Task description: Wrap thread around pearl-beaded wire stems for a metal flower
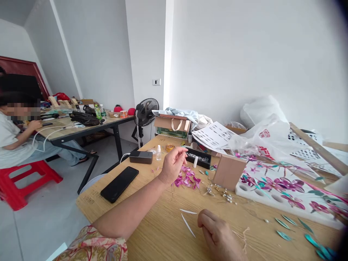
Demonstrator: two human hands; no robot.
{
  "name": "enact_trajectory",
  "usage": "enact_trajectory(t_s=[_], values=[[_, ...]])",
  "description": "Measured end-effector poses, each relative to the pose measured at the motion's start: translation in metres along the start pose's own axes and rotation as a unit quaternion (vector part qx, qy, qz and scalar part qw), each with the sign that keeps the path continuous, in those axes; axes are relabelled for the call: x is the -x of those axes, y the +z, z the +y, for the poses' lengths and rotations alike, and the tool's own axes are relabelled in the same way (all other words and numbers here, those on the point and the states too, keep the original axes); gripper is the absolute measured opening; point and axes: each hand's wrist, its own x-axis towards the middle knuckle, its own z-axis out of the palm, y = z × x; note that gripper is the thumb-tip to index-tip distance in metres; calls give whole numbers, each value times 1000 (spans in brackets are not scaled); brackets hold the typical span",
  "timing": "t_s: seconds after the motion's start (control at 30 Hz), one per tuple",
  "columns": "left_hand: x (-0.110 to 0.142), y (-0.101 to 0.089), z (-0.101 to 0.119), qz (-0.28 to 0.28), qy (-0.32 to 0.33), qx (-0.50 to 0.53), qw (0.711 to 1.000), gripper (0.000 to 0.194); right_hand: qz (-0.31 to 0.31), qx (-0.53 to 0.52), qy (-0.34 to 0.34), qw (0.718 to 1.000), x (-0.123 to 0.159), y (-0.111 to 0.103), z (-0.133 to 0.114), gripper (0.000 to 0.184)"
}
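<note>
My left hand [173, 165] is raised over the pink petals [187, 177], its fingers bent and pressed together. Whatever it may hold is too small to make out. Low on the wooden table [163, 232], my right hand [219, 233] is closed, its fingertips curled out of sight, so any thing in it is hidden. Two thin white leaf-shaped strips [188, 225] lie just left of that hand. To its right, a pale thread [245, 237] and several green leaf pieces [284, 235] rest on the wood. Pearl beads [227, 196] lie farther back.
A black phone [119, 183], a power bank [140, 157] and a small bottle [158, 153] stand left. Behind are a black tray [199, 158] and a wooden block [230, 172]. White foam [261, 194] bears purple flowers. A person [16, 141] sits at another table.
</note>
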Motion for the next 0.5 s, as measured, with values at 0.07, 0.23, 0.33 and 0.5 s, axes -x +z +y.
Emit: enact_trajectory(t_s=[0.07,0.23,0.33,0.5], values=[[2,-2,-4,2,-17,-6,1000,15,-4,-1,4,1000,0,0,0,25],[10,1,-13,-63,-12,-104,993,16,-16,-3,14,1000,1,1,3,25],[7,8,-16,-118,17,-196,973,19,-18,-5,24,1000,2,2,7,25],[-12,25,-34,-243,29,-329,912,21,-31,1,30,999,2,1,8,24]])
